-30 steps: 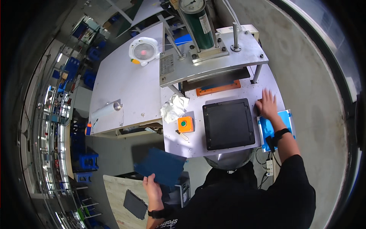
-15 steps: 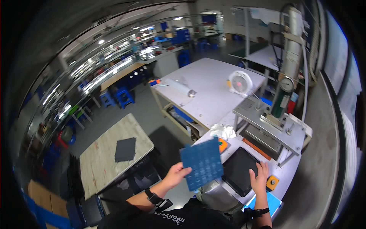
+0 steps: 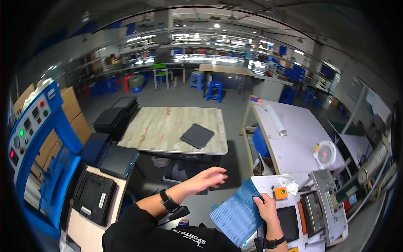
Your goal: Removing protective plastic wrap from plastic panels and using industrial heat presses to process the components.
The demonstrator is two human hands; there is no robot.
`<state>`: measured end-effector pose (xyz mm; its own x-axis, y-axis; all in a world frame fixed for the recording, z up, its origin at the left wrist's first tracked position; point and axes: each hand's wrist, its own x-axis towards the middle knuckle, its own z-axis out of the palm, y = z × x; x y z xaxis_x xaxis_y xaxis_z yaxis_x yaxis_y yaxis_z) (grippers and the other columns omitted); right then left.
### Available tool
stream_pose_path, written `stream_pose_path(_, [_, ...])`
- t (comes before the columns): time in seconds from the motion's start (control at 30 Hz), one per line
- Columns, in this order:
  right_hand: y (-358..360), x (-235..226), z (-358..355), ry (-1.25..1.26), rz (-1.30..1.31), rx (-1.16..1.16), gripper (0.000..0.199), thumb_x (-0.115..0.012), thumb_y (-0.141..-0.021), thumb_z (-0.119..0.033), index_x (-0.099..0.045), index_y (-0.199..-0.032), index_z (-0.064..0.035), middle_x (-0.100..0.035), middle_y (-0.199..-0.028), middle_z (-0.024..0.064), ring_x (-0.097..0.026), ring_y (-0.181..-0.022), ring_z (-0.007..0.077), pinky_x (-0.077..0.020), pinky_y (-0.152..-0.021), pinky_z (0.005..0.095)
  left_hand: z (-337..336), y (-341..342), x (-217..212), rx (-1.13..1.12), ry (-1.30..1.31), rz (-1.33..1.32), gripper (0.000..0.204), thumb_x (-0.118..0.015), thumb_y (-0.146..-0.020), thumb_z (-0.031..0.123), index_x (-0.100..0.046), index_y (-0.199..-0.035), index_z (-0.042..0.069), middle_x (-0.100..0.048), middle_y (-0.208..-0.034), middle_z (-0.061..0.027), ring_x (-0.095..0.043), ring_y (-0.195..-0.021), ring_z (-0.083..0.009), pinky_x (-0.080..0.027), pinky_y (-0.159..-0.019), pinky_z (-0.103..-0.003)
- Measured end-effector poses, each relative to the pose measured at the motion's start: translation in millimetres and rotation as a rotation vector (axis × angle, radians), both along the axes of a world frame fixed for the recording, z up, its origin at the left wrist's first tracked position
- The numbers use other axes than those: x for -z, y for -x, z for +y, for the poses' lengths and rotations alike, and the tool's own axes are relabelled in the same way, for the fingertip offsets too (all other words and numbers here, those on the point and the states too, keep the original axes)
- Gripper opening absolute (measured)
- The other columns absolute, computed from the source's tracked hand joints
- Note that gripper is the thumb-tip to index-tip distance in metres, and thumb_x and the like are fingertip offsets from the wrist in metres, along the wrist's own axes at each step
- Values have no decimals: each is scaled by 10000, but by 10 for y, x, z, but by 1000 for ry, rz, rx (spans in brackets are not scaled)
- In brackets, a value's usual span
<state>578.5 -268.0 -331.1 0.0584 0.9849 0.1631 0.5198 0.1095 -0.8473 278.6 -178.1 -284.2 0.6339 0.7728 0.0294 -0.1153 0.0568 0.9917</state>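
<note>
My right hand (image 3: 267, 208) grips a thin blue rectangular sheet (image 3: 236, 215) by its right edge, thumb on top. Fine lines and rows of paler marks cover the sheet, which is held tilted in front of my body. My left hand (image 3: 208, 179) is off the sheet, up and to its left, with fingers stretched out and nothing in them. A flat black tray (image 3: 289, 223) lies on the white bench to the right of my right hand, partly hidden by my wrist.
A small pile of dark sheets (image 3: 197, 135) lies on the marbled table (image 3: 159, 122) ahead. Left stands a blue press (image 3: 50, 168) near black trays (image 3: 95, 197). At right are a metal press (image 3: 325, 210), an orange button box (image 3: 280, 193) and a white fan (image 3: 325, 154).
The blue sheet has passed from my left hand to my right. My left hand has let go and opened. The view has swung left, bringing the blue press into sight.
</note>
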Motion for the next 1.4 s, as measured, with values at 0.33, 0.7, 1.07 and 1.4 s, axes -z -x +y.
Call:
stream_pose_path(0.33, [1551,-601,786,-201,-289,-248,248,-648,-847,-269,-625,-955,-47,-670,-839,150,-649,-778,357,-504,-686,393,103,869,104,-315,-261,-17,217,-597,-916,103,-444,-1050,27,-614,-860,-37,-555,-782,-56,-466,-678,-233])
stream_pose_path(0.7, [2774,-755,1439,-307,-342,-456,286,-632,-837,-289,-633,-1031,-79,-671,-922,128,-653,-802,326,-521,-691,390,383,2002,-105,-682,-561,611,215,-588,-892,195,-458,-830,35,-538,-567,-108,-540,-485,-236,-414,-470,-344])
stream_pose_path(1.07, [3127,-682,1722,-397,-364,-609,278,-619,-845,-290,-605,-1044,-97,-638,-891,113,-639,-773,309,-513,-654,392,370,2366,-270,-548,-1300,863,128,-634,-758,64,-523,-806,20,-535,-1204,-173,-520,-1127,-351,-450,-917,-430])
stream_pose_path(1.4, [3254,-631,1784,-597,-163,-757,303,-652,-827,-154,-623,-1125,-106,-611,-889,91,-622,-760,271,-513,-648,355,424,2413,-188,-463,-1430,712,209,-686,-678,46,-553,-838,38,-544,-1211,-214,-527,-1152,-371,-433,-981,-479])
